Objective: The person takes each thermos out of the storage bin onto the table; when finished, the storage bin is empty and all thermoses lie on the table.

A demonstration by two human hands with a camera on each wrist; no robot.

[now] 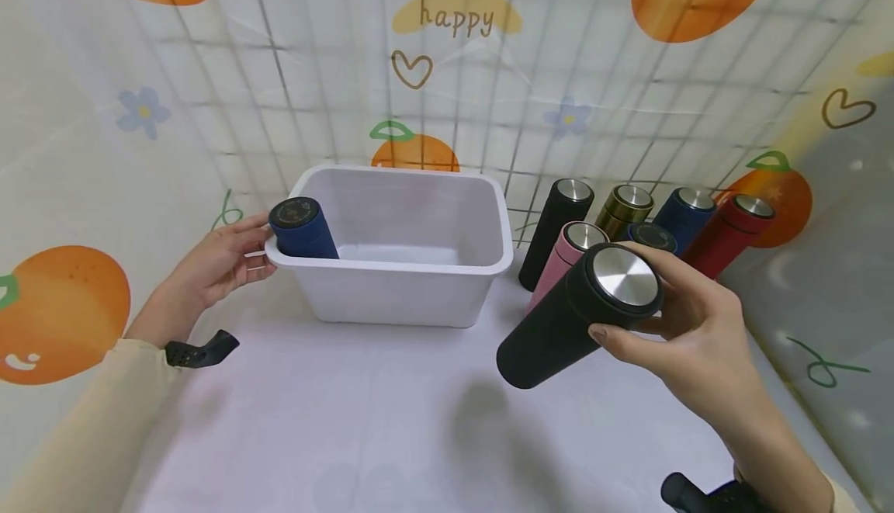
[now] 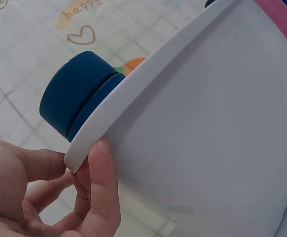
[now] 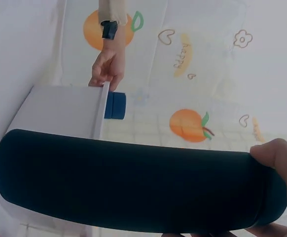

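Observation:
My right hand (image 1: 705, 334) grips a black thermos flask (image 1: 555, 331) around its silver-topped lid end. The flask slants over the white table, its base pointing down and left; in the right wrist view the black flask (image 3: 128, 182) spans most of the frame. On the left, my left hand (image 1: 216, 265) pinches the rim corner of a white plastic bin (image 1: 398, 296) between thumb and fingers, also visible in the left wrist view at the bin's rim (image 2: 109, 106). Inside the bin's left end leans a blue thermos flask (image 1: 307, 233), its dark lid above the rim.
Right of the bin stand several flasks: a tall black one (image 1: 552, 230), a pink one (image 1: 555, 261), a gold one (image 1: 621, 214), a blue one (image 1: 680, 218), a dark-lidded blue one (image 1: 652, 237) and a red one (image 1: 722, 237). Behind them rises a wire grid (image 1: 335, 109) under a printed sheet.

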